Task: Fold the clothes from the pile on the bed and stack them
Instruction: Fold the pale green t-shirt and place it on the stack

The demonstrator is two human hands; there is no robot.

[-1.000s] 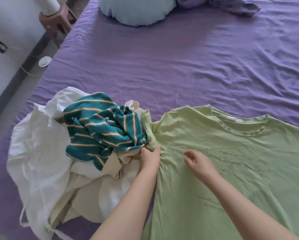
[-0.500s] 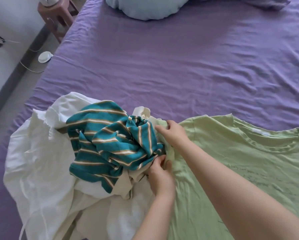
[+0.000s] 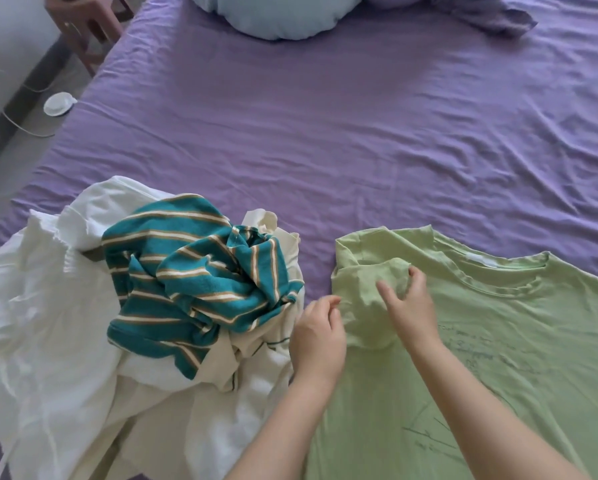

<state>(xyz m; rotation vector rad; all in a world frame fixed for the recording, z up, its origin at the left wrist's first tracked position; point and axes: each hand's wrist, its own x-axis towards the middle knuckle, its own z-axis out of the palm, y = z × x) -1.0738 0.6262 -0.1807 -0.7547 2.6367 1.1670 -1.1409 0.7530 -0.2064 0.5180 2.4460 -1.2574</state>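
A light green T-shirt (image 3: pixel 498 358) lies flat, front up, on the right of the purple bed (image 3: pixel 325 133). Its left sleeve is turned in over the chest. My right hand (image 3: pixel 410 310) pinches that sleeve's hem between thumb and forefinger. My left hand (image 3: pixel 318 337) sits at the shirt's left side edge, its curled fingertips pinching the fold there. To the left is the pile of clothes (image 3: pixel 65 341), mostly white garments. A crumpled teal shirt with cream and brown stripes (image 3: pixel 193 282) lies on top of the pile.
A pale blue pillow (image 3: pixel 280 15) and a bunched purple cloth (image 3: pixel 481 15) lie at the bed's far end. On the floor to the left are a reddish stool (image 3: pixel 83 26), a small white round thing (image 3: pixel 58 103) and a cable.
The green sleeve has come away from the pile and now lies folded onto the shirt's chest. Both hands moved right with it, and a strip of purple sheet shows between pile and shirt.
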